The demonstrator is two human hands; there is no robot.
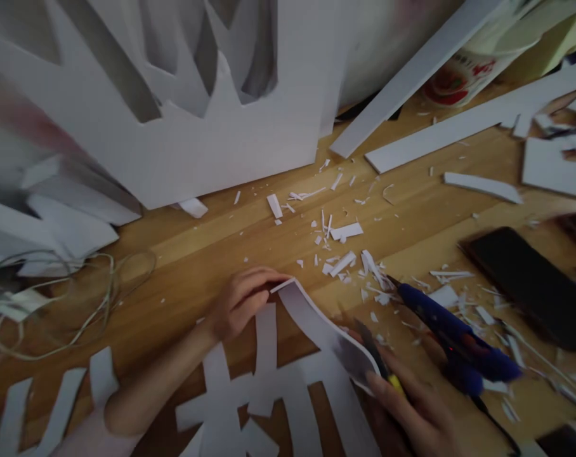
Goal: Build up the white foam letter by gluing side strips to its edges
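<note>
A curved white foam board strip (307, 314) stretches between my two hands. My left hand (240, 301) is closed, pinching its far left end between thumb and fingers. At the near right end, my right hand (414, 397) grips the strip with the thumb on its edge. That same hand also holds a utility knife (393, 381) with a dark blade and a yellow part, the blade pointing up and left beside the strip. Beneath lies a cut white foam board shape (254, 393) with several arms and openings. A blue glue gun (450, 324) rests right of my right hand.
Foam scraps (340, 260) litter the wooden table (197, 244). A large white cut-out board (231, 146) leans at the back. A cable (110, 292) lies left, a black phone (530, 285) right. Long strips (459, 130) and a printed paper tub (473, 73) stand back right.
</note>
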